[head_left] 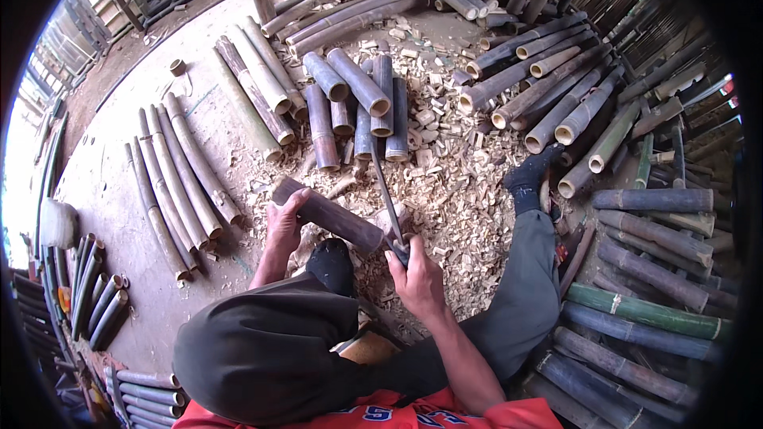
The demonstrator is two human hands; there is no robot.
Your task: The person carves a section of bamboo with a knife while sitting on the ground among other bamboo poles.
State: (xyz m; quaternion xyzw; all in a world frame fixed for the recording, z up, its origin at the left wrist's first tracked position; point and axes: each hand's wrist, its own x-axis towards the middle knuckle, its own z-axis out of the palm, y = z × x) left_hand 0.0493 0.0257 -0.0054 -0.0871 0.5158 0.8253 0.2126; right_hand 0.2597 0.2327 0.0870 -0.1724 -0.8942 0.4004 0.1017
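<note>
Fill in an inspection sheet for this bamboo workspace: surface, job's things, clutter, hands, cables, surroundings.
Surface: bare concrete floor, dusty.
Job's things: short dark bamboo piece, lying across the person's foot; long-bladed knife, blade pointing away from the person, beside the piece's near end.
Clutter: pale bamboo chips spread thickly ahead of the legs.
Hands: left hand grips the bamboo piece's far end; right hand closed on the knife handle.
Cables: nothing seen.
Surroundings: cut bamboo poles in rows at left, short lengths ahead, a stack at right.
</note>
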